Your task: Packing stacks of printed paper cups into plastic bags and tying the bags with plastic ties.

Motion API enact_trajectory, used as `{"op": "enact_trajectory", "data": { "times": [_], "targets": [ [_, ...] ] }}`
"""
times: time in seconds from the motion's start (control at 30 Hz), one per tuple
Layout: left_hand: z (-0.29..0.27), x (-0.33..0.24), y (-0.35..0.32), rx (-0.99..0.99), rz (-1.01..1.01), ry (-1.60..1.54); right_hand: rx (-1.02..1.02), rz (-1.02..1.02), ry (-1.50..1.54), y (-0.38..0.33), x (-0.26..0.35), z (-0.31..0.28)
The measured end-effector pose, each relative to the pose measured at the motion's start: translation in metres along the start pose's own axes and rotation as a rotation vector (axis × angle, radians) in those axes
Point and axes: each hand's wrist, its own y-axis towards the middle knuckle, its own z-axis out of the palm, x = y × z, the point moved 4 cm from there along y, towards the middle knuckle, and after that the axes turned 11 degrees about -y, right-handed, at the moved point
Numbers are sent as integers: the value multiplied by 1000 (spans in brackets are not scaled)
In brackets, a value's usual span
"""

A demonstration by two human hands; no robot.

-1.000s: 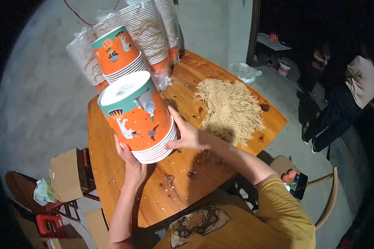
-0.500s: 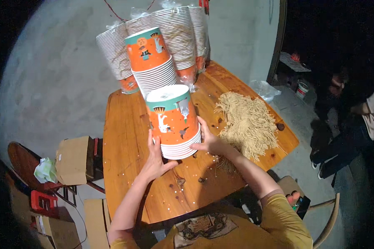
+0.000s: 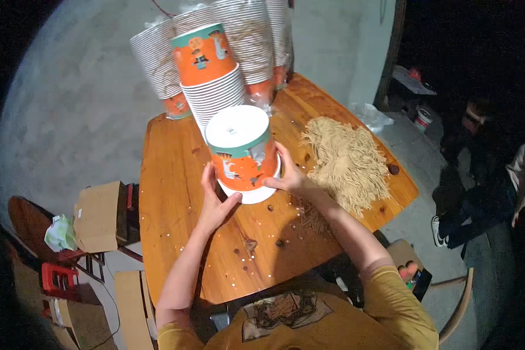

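Note:
Between my two hands is a short stack of orange paper buckets (image 3: 242, 169), upside down, with a green band and a round white base on top. My left hand (image 3: 217, 201) presses its left side, thumb near the white rim at the bottom. On the other side, my right hand (image 3: 289, 174) curves round the wall with its thumb across the front. Right behind it stands a taller stack of the same buckets (image 3: 210, 81), orange on top with several white rims below. I cannot tell whether the short stack rests on the wooden table (image 3: 175, 192).
Several plastic-wrapped bucket stacks (image 3: 154, 58) stand against the wall. A heap of beige yarn-like strands (image 3: 350, 163) lies right of my right hand. Cardboard boxes (image 3: 99, 216) and a red stool (image 3: 58, 279) are at the left, a person's legs (image 3: 466, 213) at the far right.
The short stack has tilted, so more of its white base faces me and fewer lower rims show. Both hands have stayed on its sides. The whole view has shifted slightly.

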Motion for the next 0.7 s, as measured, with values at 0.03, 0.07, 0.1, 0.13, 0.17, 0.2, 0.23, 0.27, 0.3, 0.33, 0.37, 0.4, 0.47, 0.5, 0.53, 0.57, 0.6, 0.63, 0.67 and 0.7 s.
{"op": "enact_trajectory", "data": {
  "times": [0.03, 0.07, 0.1, 0.13, 0.17, 0.2, 0.23, 0.27, 0.3, 0.33, 0.37, 0.4, 0.47, 0.5, 0.53, 0.57, 0.6, 0.63, 0.67, 0.7],
  "targets": [
    [-1, -3, 3, 18, -67, -12, 19, -9, 54, 2, 22, 1],
    [-3, -5, 5, 37, -134, -25, -2, 10, -74, 5, 22, 3],
    [-5, -8, 6, 28, -160, -34, -19, 24, -201, 9, 24, 4],
    [-7, -8, 9, 33, -155, -27, -47, -54, -171, 15, 24, 5],
    [-6, -7, 11, 38, -150, -19, -54, -49, -175, 18, 21, 8],
    [-6, -7, 12, 43, -172, -31, -80, -32, -136, 22, 20, 12],
    [-5, -6, 14, 43, -173, -33, -105, -15, -97, 24, 19, 13],
    [-4, -5, 16, 44, -154, -39, -102, -14, -97, 24, 18, 12],
    [-5, -7, 16, 36, -140, -40, -123, -19, -84, 25, 20, 14],
    [-4, -7, 16, 30, -160, -74, -143, -25, -69, 26, 21, 15],
    [-2, -7, 17, 22, -180, -106, -190, -81, -54, 28, 24, 13],
    [2, -7, 18, 16, -182, -89, -176, -38, -56, 27, 26, 9],
    [-8, 2, 11, -9, -187, -49, -145, 29, -68, 27, 47, 10],
    [-7, 4, 14, 8, -152, 5, -187, 4, -80, 29, 43, 9],
    [-6, 5, 14, -2, -161, 22, -229, -22, -91, 31, 40, 8],
    [-7, 6, 12, -11, -171, 39, -214, -30, -88, 31, 36, 7],
    [-7, 7, 12, -15, -178, 43, -205, -28, -84, 31, 36, 7],
    [-6, 7, 11, -22, -183, 45, -198, -78, -56, 32, 38, 7],
    [-5, 7, 11, -30, -201, 9, -193, -127, -29, 33, 39, 8],
    [-6, 6, 10, -41, -219, -25, -184, -160, 6, 33, 42, 9]
  ]
}}
